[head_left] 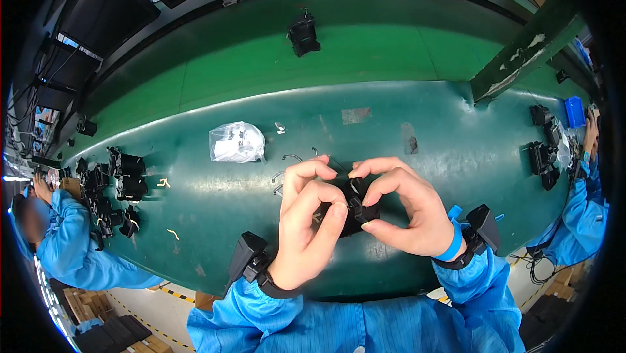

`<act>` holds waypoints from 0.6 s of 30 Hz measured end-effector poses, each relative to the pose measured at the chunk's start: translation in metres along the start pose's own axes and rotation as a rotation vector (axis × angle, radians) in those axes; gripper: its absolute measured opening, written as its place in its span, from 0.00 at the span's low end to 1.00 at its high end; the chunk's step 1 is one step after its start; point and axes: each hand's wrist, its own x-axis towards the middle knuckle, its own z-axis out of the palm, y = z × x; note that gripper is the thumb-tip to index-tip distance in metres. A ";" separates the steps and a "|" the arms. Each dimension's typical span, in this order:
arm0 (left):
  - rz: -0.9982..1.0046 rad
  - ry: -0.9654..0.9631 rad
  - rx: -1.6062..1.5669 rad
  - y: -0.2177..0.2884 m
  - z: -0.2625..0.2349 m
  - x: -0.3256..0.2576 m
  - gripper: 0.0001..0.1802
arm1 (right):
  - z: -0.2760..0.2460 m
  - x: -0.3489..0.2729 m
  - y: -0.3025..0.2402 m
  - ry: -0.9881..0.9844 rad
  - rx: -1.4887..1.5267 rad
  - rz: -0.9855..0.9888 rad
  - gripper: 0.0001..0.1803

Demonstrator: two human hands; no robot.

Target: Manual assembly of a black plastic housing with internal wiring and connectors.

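Black part [356, 209] is between both hands, over the green table [215, 213]; too much is covered to call its long axis. Right hand [409, 213] pinches its right side, left hand [308, 214] is curled narrow on its left, grip unclear. Neither's nearer tbh. Beyond it, leftward: small hooks [291, 156], then a clear bag [238, 143].

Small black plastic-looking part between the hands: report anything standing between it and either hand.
Nothing visible does: the bare left hand and bare right hand are both right at the small black plastic-looking part.
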 end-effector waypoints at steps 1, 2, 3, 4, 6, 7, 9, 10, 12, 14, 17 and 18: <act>0.001 -0.001 -0.001 0.000 0.000 0.000 0.04 | 0.000 0.000 0.001 0.005 0.023 0.001 0.17; -0.017 -0.009 -0.034 -0.001 0.000 -0.001 0.03 | 0.000 0.000 0.002 0.010 0.046 0.002 0.17; -0.035 -0.016 -0.067 -0.002 0.000 -0.001 0.02 | 0.001 0.000 0.002 0.010 0.046 0.000 0.17; -0.034 -0.016 -0.066 -0.003 0.000 -0.002 0.02 | 0.001 -0.001 0.003 0.009 0.058 0.000 0.16; -0.119 -0.046 -0.208 -0.005 0.000 -0.003 0.03 | 0.001 0.000 0.003 0.006 0.072 0.001 0.16; -0.120 -0.046 -0.208 -0.004 0.001 -0.003 0.03 | 0.000 0.000 0.002 -0.002 0.054 0.001 0.15; -0.101 -0.020 -0.161 -0.001 0.000 -0.002 0.03 | 0.001 0.001 0.000 -0.011 0.038 0.003 0.15; -0.103 -0.019 -0.161 0.000 -0.001 -0.001 0.03 | 0.002 0.001 -0.001 0.004 0.054 0.024 0.14; 0.078 -0.023 0.048 0.001 -0.003 0.001 0.03 | 0.002 0.000 -0.003 0.018 0.069 0.047 0.14; 0.128 -0.018 0.123 0.001 -0.006 0.003 0.03 | 0.002 0.000 -0.005 0.012 -0.048 0.016 0.13; 0.183 -0.010 0.239 -0.001 -0.008 0.005 0.03 | 0.003 0.001 -0.007 -0.002 -0.139 -0.032 0.13; 0.193 -0.008 0.274 -0.002 -0.008 0.005 0.03 | 0.003 0.001 -0.007 -0.002 -0.139 -0.032 0.13</act>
